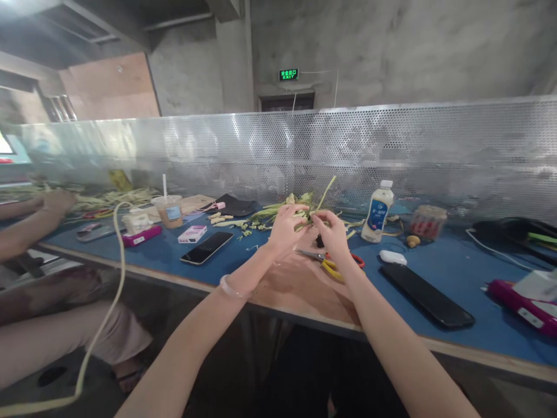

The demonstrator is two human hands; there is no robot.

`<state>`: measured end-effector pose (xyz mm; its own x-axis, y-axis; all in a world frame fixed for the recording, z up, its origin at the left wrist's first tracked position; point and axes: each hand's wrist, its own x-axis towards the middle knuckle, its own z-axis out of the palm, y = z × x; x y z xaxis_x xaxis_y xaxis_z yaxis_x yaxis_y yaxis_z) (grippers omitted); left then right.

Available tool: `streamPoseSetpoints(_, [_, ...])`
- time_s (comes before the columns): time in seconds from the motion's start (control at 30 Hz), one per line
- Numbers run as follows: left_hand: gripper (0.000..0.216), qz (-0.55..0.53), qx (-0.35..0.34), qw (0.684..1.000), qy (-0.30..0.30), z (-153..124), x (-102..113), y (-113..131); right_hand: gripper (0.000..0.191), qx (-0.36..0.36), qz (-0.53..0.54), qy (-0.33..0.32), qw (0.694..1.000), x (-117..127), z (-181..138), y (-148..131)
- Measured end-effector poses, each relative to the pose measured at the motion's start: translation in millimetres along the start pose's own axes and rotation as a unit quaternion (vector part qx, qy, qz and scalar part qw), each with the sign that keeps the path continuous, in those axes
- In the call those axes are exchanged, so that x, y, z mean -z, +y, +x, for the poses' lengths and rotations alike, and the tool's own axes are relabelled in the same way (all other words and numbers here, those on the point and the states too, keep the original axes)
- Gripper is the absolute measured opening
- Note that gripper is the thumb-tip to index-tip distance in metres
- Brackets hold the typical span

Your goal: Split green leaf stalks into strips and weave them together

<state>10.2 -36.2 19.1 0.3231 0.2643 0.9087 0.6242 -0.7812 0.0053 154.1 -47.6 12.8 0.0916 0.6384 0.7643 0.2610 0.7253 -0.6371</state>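
Observation:
My left hand [287,228] and my right hand [333,232] are close together above a wooden board [291,284], fingertips bent inward. A thin pale-green plant stalk [327,191] slants up from between them. Both hands pinch at its lower end, though the fingers partly hide it. Behind my left hand lies a loose heap of green stalks and leaves [272,215]. Scissors [333,269] with red and yellow handles rest on the board, partly covered by my right forearm. A small dark object [319,240] shows between my hands; its kind is unclear.
On the blue table, a phone [208,248], a small box [192,234] and an iced drink cup [169,210] stand left. To the right are a bottle [378,212], an earbud case [393,257], a black phone [426,295] and a jar [427,222]. Another person's arm [30,223] reaches in at far left.

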Motion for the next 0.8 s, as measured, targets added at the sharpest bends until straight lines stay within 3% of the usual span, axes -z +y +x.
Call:
streamPoseSetpoints(0.13, [0.013,-0.025,0.013,0.999,-0.018,0.6,-0.1,-0.8,0.02,-0.008,0.048,-0.027,0.998,-0.5,1.9,0.0])
streamPoseSetpoints(0.33, [0.012,-0.075,0.049,0.996,-0.025,-0.6,-2.1,-2.3,0.019,-0.086,0.161,-0.111,0.977,3.7,4.6,0.4])
streamPoseSetpoints(0.53, [0.009,-0.089,0.068,0.992,-0.049,-1.9,-3.7,-5.0,0.023,-0.13,0.178,-0.191,0.956,11.2,5.9,11.9])
streamPoseSetpoints(0.8, [0.011,-0.123,0.123,0.983,-0.066,-0.2,2.0,-1.8,0.024,-0.133,0.248,-0.195,0.94,10.2,4.0,9.7])
